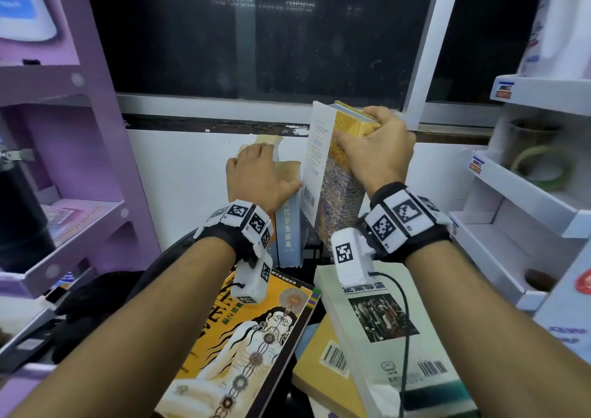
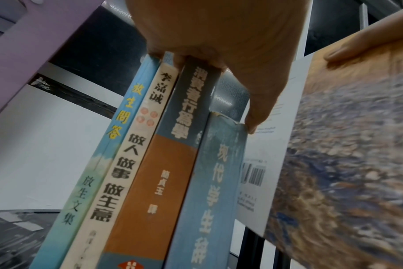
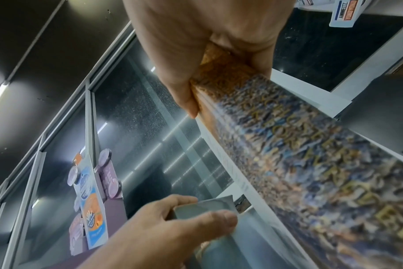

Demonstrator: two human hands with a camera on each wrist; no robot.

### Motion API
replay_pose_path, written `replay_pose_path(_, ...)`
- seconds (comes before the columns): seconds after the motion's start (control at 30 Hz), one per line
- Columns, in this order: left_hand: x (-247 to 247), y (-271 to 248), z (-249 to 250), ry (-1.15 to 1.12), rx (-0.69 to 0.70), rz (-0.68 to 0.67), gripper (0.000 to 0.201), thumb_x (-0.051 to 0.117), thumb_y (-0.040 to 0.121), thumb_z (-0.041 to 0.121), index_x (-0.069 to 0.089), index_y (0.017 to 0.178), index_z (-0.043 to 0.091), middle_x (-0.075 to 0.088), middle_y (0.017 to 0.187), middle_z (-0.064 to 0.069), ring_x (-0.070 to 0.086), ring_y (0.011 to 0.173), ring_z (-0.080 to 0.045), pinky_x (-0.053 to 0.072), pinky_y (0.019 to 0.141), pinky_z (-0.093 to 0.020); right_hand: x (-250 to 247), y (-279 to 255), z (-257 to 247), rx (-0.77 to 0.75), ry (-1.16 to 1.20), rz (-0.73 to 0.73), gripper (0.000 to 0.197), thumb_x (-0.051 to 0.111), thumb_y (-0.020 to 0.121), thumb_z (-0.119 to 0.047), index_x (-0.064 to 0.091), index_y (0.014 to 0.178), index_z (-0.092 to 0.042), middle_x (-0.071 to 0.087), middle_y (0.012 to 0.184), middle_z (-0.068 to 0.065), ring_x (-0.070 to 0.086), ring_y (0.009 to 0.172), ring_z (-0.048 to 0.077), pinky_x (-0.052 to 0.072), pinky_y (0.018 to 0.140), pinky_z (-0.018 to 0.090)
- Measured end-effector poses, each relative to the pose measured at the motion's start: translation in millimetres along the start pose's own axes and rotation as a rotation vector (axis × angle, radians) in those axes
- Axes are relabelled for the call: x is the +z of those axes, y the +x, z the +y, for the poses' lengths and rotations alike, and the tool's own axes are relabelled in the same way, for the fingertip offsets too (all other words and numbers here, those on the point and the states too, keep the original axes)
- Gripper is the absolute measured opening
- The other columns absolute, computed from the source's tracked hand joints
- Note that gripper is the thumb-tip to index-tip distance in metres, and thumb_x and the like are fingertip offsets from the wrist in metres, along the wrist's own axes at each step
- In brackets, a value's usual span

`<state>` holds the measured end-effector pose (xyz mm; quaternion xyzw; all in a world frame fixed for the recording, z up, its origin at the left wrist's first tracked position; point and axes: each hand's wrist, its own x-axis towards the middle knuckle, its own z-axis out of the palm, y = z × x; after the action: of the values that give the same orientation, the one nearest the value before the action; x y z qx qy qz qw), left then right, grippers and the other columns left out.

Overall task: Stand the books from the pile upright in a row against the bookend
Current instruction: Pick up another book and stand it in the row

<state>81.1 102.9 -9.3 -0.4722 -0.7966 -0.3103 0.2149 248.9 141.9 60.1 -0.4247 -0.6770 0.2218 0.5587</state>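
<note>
Head view. Right hand [image 1: 374, 149] seen clamped over the top of a thick gold-and-blue book [image 1: 339, 187], fingers curled over the top edge, thumb on the near face; book held nearly upright, tilted slightly, bottom end hidden behind the wrist device. Left hand [image 1: 259, 174] laid on the tops of the standing books [image 1: 287, 222], fingers bent over their far edge, thumb reaching toward the held book's white cover. Held book just beside the row on its right. Pile of books [image 1: 377, 321] lying flat in the foreground; an orange-covered one [image 1: 256, 337] on the left of it. Purple shelf [image 1: 64, 129] at left, white shelf [image 1: 527, 193] at right. Bookend not made out.

Left wrist view. Four spines upright, side by side, under the left hand; thumb tip against the rightmost, a blue spine [image 2: 214, 182]. Held book's white cover touching that spine, tilted.

Right wrist view. Right hand gripping the book's upper end, spine lettering blurred. Left hand below, curled over a grey-blue book top.
</note>
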Motion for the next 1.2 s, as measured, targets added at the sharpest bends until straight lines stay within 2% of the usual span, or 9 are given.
replay_pose_path(0.1, 0.9, -1.4, 2.7, -0.020, 0.005, 0.020, 0.079, 0.060, 0.074, 0.060, 0.043, 0.139, 0.020, 0.048, 0.142, -0.001, 0.041, 0.132, -0.022, 0.028, 0.107, -0.042, 12.4, -2.5, 2.4, 0.034, -0.005, -0.018, 0.050, 0.075, 0.079, -0.034, 0.060, 0.126, -0.026, 0.066, 0.115, 0.001, 0.053, 0.109, 0.017, 0.043, 0.085, 0.024)
replay_pose_path(0.2, 2.3, -1.3, 3.5, -0.012, 0.009, 0.017, 0.077, 0.060, 0.074, 0.060, 0.045, 0.137, 0.018, 0.047, 0.142, 0.000, 0.040, 0.132, -0.021, 0.027, 0.107, -0.041, 25.1, -3.4, 9.3, 0.053, -0.019, -0.025, 0.053, 0.074, 0.080, -0.035, 0.058, 0.129, -0.026, 0.067, 0.117, 0.002, 0.057, 0.109, 0.021, 0.043, 0.086, 0.024)
replay_pose_path(0.43, 7.5, -0.6, 3.6, 0.008, 0.049, 0.033, 0.073, 0.059, 0.072, 0.061, 0.050, 0.130, 0.018, 0.051, 0.137, 0.000, 0.044, 0.128, -0.021, 0.031, 0.103, -0.043, 54.7, -11.5, 31.4, 0.059, -0.042, -0.061, 0.061, 0.072, 0.078, -0.043, 0.056, 0.134, -0.024, 0.069, 0.113, 0.007, 0.061, 0.107, 0.028, 0.050, 0.093, 0.036)
replay_pose_path(0.63, 6.1, -1.2, 1.1, -0.011, 0.074, 0.019, 0.076, 0.056, 0.074, 0.065, 0.048, 0.133, 0.018, 0.050, 0.139, 0.000, 0.043, 0.129, -0.020, 0.031, 0.104, -0.043, 62.1, -17.5, 42.1, -0.001, -0.113, -0.125, 0.058, 0.069, 0.079, -0.050, 0.057, 0.129, -0.022, 0.070, 0.104, 0.009, 0.062, 0.099, 0.031, 0.052, 0.086, 0.037)
replay_pose_path(0.73, -0.1, 0.9, -7.1, -0.023, 0.128, -0.026, 0.080, 0.058, 0.074, 0.067, 0.046, 0.137, 0.020, 0.050, 0.140, 0.001, 0.044, 0.129, -0.020, 0.031, 0.105, -0.043, 61.7, -21.3, 50.3, -0.007, -0.165, -0.154, 0.065, 0.066, 0.080, -0.056, 0.053, 0.134, -0.021, 0.069, 0.104, 0.011, 0.062, 0.098, 0.033, 0.052, 0.086, 0.040)
replay_pose_path(0.9, -9.9, 9.0, -32.0, -0.087, 0.189, -0.096, 0.085, 0.070, 0.065, 0.068, 0.047, 0.136, 0.028, 0.057, 0.134, 0.004, 0.051, 0.124, -0.020, 0.037, 0.102, -0.041, 59.5, -21.9, 52.5, -0.070, -0.208, -0.240, 0.060, 0.062, 0.086, -0.053, 0.051, 0.130, -0.014, 0.068, 0.101, 0.012, 0.062, 0.094, 0.033, 0.052, 0.084, 0.039)
replay_pose_path(1.03, -11.1, 9.9, -43.8, -0.130, 0.171, -0.138, 0.086, 0.071, 0.062, 0.068, 0.045, 0.135, 0.033, 0.053, 0.136, 0.007, 0.048, 0.125, -0.018, 0.038, 0.103, -0.047, 58.5, -23.5, 56.7, -0.124, -0.278, -0.317, 0.062, 0.059, 0.089, -0.053, 0.045, 0.132, -0.010, 0.066, 0.107, 0.014, 0.062, 0.096, 0.033, 0.048, 0.079, 0.036)
replay_pose_path(1.13, -10.3, 6.6, -44.8, -0.240, 0.152, -0.152, 0.083, 0.077, 0.063, 0.060, 0.046, 0.135, 0.032, 0.050, 0.138, 0.008, 0.048, 0.125, -0.016, 0.042, 0.101, -0.039, 61.0, -24.0, 62.1, -0.140, -0.280, -0.353, 0.061, 0.061, 0.087, -0.052, 0.044, 0.129, -0.010, 0.066, 0.108, 0.014, 0.062, 0.094, 0.033, 0.047, 0.075, 0.035)
replay_pose_path(1.2, -10.7, 5.9, -43.1, -0.282, 0.163, -0.156, 0.081, 0.080, 0.065, 0.052, 0.046, 0.135, 0.028, 0.050, 0.139, 0.007, 0.048, 0.125, -0.015, 0.039, 0.099, -0.032, 62.8, -23.3, 64.1, -0.135, -0.268, -0.384, 0.063, 0.062, 0.087, -0.052, 0.041, 0.128, -0.010, 0.064, 0.109, 0.013, 0.061, 0.093, 0.031, 0.046, 0.071, 0.033)
